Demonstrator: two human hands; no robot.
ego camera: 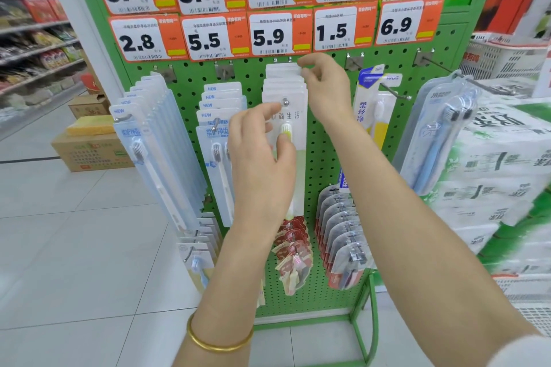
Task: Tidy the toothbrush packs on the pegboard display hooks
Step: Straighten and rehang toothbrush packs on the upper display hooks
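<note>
A green pegboard (320,140) carries rows of toothbrush packs on metal hooks. On the middle hook (285,102) hangs a stack of white packs (290,104) with a yellow-green brush head. My right hand (323,83) pinches the top corner of the rearmost pack in that stack. My left hand (262,155) is raised in front of the front pack, fingers loosely bent, fingertips touching its face; its wrist wears a gold bangle. More packs (155,128) hang on the left hooks, a yellow pack (369,110) and a blue pack (438,134) on the right.
Orange price tags (268,30) line the top of the board. Small red packets (293,244) and clear blister packs (343,235) hang lower down. Stacked white-green cartons (501,164) stand at right, cardboard boxes (89,149) on the floor at left, store shelves (35,39) beyond.
</note>
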